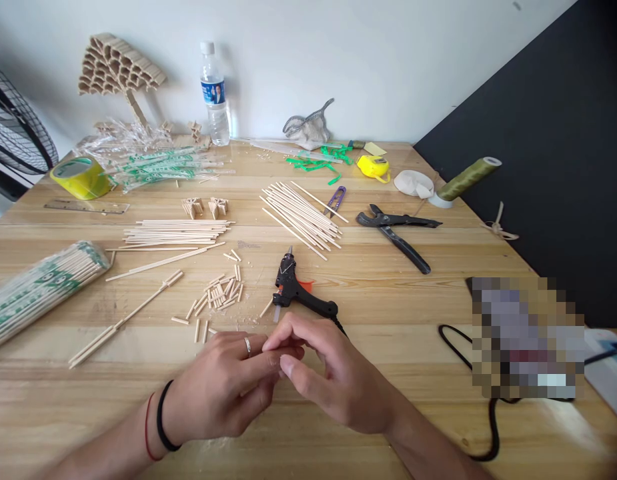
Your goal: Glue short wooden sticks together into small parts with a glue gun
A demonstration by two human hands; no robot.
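Both hands (228,383) (341,377) touch, perhaps hiding something.

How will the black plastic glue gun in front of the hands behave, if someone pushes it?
The black plastic glue gun will probably feel stiff, since its body looks moulded. Lying flat on its side, it would likely slide rather than roll. The black cord at its handle may drag.
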